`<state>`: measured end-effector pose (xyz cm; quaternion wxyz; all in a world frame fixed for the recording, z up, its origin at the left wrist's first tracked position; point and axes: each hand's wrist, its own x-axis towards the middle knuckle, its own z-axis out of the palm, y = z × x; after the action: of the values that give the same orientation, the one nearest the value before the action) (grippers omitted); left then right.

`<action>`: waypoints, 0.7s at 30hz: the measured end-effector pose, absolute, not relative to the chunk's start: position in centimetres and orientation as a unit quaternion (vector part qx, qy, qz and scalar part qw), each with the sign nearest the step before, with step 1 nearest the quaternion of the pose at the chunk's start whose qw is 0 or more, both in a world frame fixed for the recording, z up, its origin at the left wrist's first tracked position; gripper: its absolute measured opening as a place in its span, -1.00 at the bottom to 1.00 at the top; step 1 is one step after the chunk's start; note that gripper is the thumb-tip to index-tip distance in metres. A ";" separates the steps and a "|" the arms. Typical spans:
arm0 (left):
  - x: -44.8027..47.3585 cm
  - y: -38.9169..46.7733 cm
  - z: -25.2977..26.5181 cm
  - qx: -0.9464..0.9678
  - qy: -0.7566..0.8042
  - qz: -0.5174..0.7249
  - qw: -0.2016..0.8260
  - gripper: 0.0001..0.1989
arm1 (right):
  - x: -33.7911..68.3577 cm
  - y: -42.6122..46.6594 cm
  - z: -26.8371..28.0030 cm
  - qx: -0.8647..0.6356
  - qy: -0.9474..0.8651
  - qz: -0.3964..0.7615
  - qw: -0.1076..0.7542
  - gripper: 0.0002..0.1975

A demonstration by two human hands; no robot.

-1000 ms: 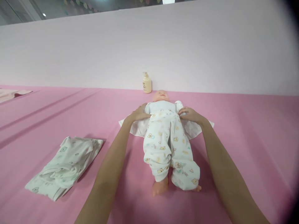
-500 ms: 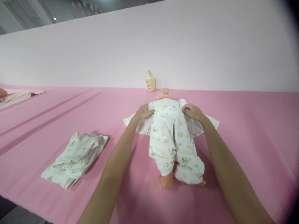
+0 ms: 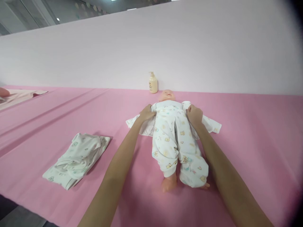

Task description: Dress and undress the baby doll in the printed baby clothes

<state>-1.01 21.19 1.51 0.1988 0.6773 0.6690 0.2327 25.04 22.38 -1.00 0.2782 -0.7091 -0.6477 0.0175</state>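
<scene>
A baby doll (image 3: 167, 95) lies on its back with its head toward the wall. Patterned baby pants (image 3: 165, 132) cover its legs and reach high up the torso; one foot shows fully, the other only by its toes. Under the doll a white printed baby shirt (image 3: 214, 125) is spread with its sleeves out. At the waistband's left side, my left hand (image 3: 147, 113) is closed on the pants' edge, thumb in front. My right hand (image 3: 194, 115) makes a fist at the opposite side of the waistband, its fingertips hidden.
Folded white printed clothing (image 3: 77, 160) lies to the left on the pink table cover (image 3: 123, 201). A cream pump bottle (image 3: 153, 83) stands by the white wall (image 3: 151, 41), behind the doll's head. At the far left is a pale pink cloth (image 3: 21, 97) with part of another pink object.
My right hand has turned and closed more into a fist at the waistband. My left hand stays in nearly the same place. The pants' right side looks slightly shifted.
</scene>
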 end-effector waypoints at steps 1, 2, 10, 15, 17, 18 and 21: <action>-1.2 21.1 1.8 0.681 0.664 0.230 0.207 -0.46 | 25.3 22.4 -0.8 -0.704 -0.650 0.027 0.285 -0.87; -1.3 21.0 2.0 0.688 0.656 0.226 0.213 -0.39 | 25.5 22.4 -0.6 -0.696 -0.654 0.044 0.293 -0.89; 0.9 19.9 4.4 0.769 0.548 0.292 0.151 -0.67 | 25.0 21.4 2.3 -0.607 -0.695 0.149 0.356 -0.83; 1.2 19.5 4.9 0.772 0.556 0.273 0.143 -0.73 | 24.0 20.8 2.9 -0.583 -0.725 0.155 0.332 -0.80; 0.3 19.6 4.6 0.772 0.581 0.215 0.145 -0.77 | 24.0 20.7 3.1 -0.581 -0.733 0.153 0.320 -0.80; -0.2 19.8 4.3 0.773 0.591 0.173 0.152 -0.81 | 24.1 20.6 3.2 -0.580 -0.736 0.154 0.314 -0.80; -1.3 20.2 3.3 0.774 0.594 0.105 0.190 -0.89 | 24.2 20.6 3.3 -0.585 -0.738 0.154 0.299 -0.79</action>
<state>-1.27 20.17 3.28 0.1905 0.7743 0.5942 0.1052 24.17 20.58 3.35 0.2988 -0.5852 -0.7380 0.1539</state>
